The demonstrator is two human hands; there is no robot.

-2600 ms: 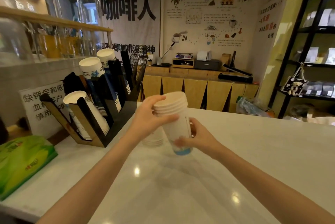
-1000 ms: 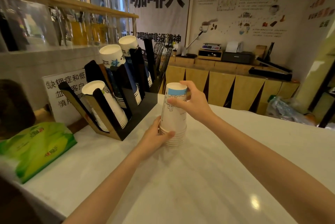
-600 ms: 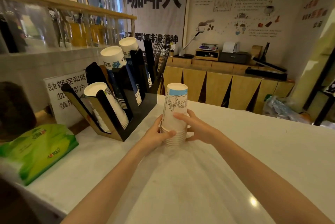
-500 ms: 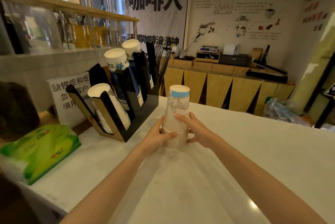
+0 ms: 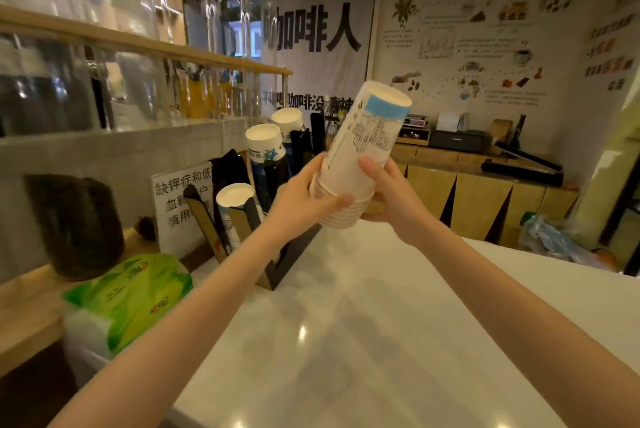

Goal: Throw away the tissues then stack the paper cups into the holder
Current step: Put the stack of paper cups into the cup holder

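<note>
A stack of nested white paper cups (image 5: 363, 147), upside down with a blue band near its top, is held in the air above the white counter (image 5: 363, 341), tilted to the right. My left hand (image 5: 304, 199) grips the stacked rims from the left. My right hand (image 5: 388, 188) grips the same stack from the right. To the left stands the black slanted cup holder (image 5: 284, 254), with three rows of cups (image 5: 235, 197) in its slots. No loose tissues are visible.
A green tissue pack (image 5: 131, 296) lies on the counter's left edge, beside a dark jar (image 5: 76, 226) and a white sign (image 5: 180, 199). Glass jars fill the shelf above. A wooden back counter (image 5: 485, 192) with equipment runs behind.
The cup stack stood on the counter with both hands at its base; it is now lifted off the counter and tilted. The camera has moved closer and lower.
</note>
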